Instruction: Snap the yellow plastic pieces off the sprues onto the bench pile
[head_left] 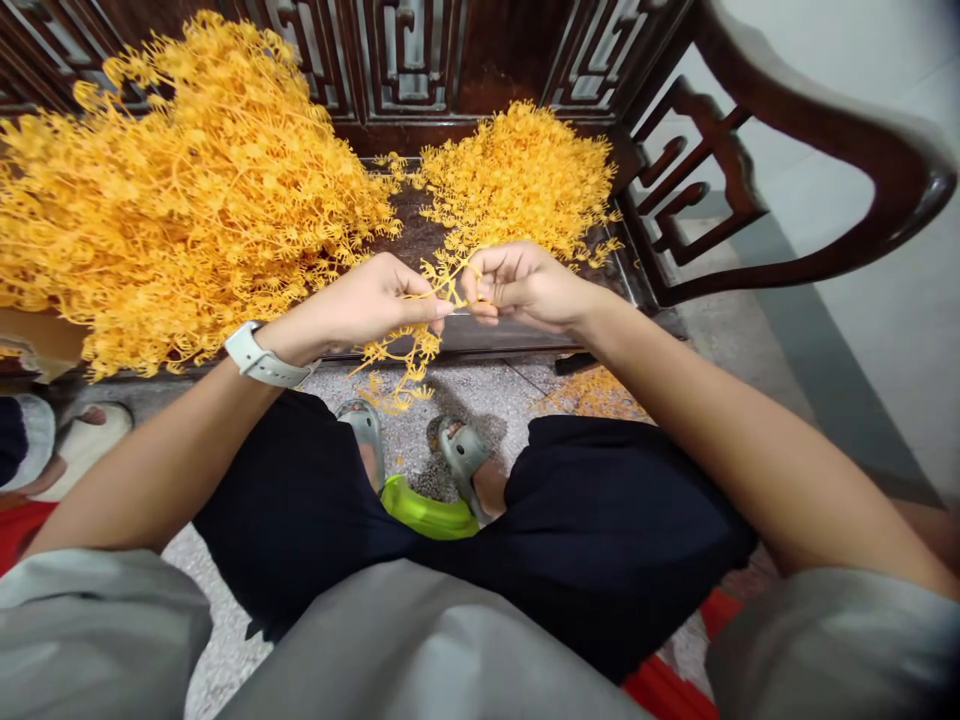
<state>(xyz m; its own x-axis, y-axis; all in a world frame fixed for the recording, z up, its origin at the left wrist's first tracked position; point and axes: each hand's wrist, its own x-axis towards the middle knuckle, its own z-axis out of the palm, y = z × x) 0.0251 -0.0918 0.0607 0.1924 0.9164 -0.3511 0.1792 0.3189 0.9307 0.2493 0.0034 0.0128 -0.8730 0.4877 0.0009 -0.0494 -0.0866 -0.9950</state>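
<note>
Hands meet above my knees, just in front of the dark wooden surface [465, 335]. Left hand [371, 300]: fingers [431, 308] pinching one side of an orange plastic sprig [444, 283]. Right hand [529, 285]: fingers [480, 292] curled in, pinching the other side. The sprig's loose end dangles below my left hand, over the speckled floor [495, 395]. Big orange pile [187, 190] on the surface at left, smaller pile [517, 170] right behind the hands. White watch [259, 358] on my left wrist
</note>
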